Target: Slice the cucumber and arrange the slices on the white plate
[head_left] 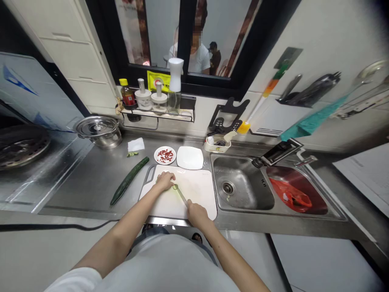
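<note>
My right hand point(198, 215) grips a kitchen knife point(182, 197) by its handle, with the blade slanting up and left over the white cutting board point(194, 190). Beside the blade's far end lies a round cucumber slice point(175, 187). Curled fingers of my left hand point(165, 181) press on a piece of cucumber at the board's upper left; the hand covers most of that piece. Left of the board, a whole cucumber point(129, 181) rests on the steel counter.
Behind the board stand a plate of chopped red pieces point(165, 155) and a white square plate point(190, 157). To the right is a sink point(243, 194), its second basin holding a red plastic bag point(291, 196). A lidded pot point(103, 134) stands back left, below a condiment shelf point(158, 114).
</note>
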Demonstrator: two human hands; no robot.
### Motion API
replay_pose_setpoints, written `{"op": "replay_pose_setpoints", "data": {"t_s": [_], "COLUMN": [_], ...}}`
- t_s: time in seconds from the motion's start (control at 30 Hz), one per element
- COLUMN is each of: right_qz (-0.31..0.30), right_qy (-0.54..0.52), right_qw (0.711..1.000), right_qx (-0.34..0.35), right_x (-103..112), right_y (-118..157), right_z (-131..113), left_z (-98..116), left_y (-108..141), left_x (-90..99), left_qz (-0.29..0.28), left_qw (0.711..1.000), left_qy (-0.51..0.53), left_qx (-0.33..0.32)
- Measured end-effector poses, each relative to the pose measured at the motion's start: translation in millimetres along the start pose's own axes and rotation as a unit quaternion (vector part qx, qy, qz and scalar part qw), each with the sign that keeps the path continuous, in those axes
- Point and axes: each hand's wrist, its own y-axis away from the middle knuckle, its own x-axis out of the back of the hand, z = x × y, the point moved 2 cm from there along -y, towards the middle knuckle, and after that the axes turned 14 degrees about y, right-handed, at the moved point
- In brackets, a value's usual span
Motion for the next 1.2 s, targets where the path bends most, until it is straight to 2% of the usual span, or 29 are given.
{"op": "replay_pose_setpoints", "data": {"t_s": [0.6,0.83,1.03,1.2], "right_qz": [-0.005,-0.009,0.019,0.005], "right_qy": [0.004,0.038,0.061,0.049], "right_qw": [1.000,0.999,0.997,0.998], "right_qx": [0.000,0.015,0.031,0.029], "right_x": [2.1,8.5,4.3,4.2], "right_y": [0.9,-2.2,-9.6,-7.9], "right_z": [-0.6,6.1,12.5,11.3], "left_z": [1.5,2.2,2.7,2.6], "left_y": [1.8,2.6,3.9,3.8], "left_x": [0.3,0.6,1.9,2.5], "left_qz": [0.003,0.003,0.002,0.001], "left_qw": [1.000,1.000,1.000,1.000], "left_qy": [0.000,0.005,0.003,0.001], "left_qx": [0.000,0.000,-0.001,0.002]}}
